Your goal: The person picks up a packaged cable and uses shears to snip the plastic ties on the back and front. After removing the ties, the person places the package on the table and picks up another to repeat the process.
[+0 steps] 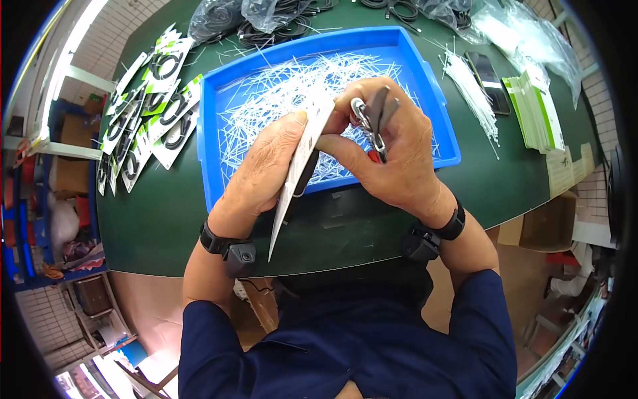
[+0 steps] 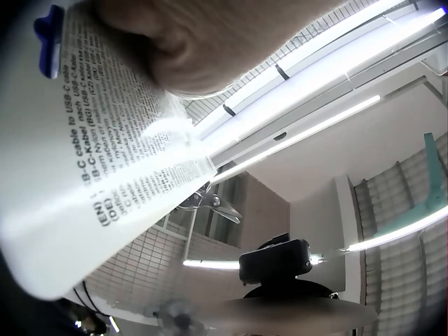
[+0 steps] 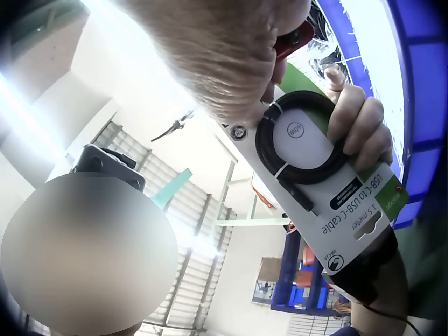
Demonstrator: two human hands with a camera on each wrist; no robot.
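My left hand (image 1: 260, 163) grips a white and green card (image 1: 292, 183), tilted on edge above the blue tray. In the right wrist view, a black cable coil (image 3: 264, 150) lies on the card (image 3: 360, 234) with white ties round it, and the fingers (image 3: 360, 122) of the left hand curl over its side. The left wrist view shows the card's printed back (image 2: 140, 147). My right hand (image 1: 399, 153) holds metal cutters (image 1: 373, 123) with a red handle (image 3: 295, 40); the blades point up, away from the card. The right thumb and index finger are at the card's upper end.
The blue tray (image 1: 206, 139) holds many loose white ties (image 1: 266, 90). Carded cables (image 1: 166, 110) pile up at the left. On the right lie a bundle of ties (image 1: 473, 93), a phone (image 1: 488, 83) and stacked green-white cards (image 1: 535, 113). Bagged black cables (image 1: 266, 20) are at the back.
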